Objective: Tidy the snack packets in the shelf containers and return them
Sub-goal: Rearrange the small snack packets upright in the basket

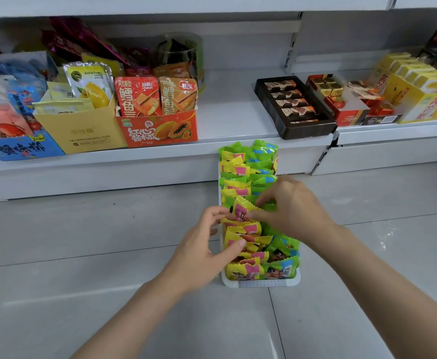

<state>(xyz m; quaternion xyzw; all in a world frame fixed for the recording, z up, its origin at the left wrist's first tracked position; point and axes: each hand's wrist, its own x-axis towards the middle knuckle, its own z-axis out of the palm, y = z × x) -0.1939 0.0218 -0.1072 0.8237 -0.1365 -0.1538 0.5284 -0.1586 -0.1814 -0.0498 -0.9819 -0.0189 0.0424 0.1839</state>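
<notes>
A long white container (261,283) lies on the grey floor in front of the bottom shelf. Yellow-and-pink packets (240,270) fill its left row and green packets (260,154) its right row. One yellow packet (241,209) is lifted and tilted above the middle of the left row. My right hand (293,208) pinches its right edge from above. My left hand (204,251) pinches its lower left corner, with the thumb lying on the yellow packets nearer me.
The white bottom shelf (227,130) has a bare gap right behind the container. An orange papaya snack box (157,132) and a yellow box (82,136) stand left of the gap, a dark chocolate tray (293,107) right of it. Grey floor tiles surround the container.
</notes>
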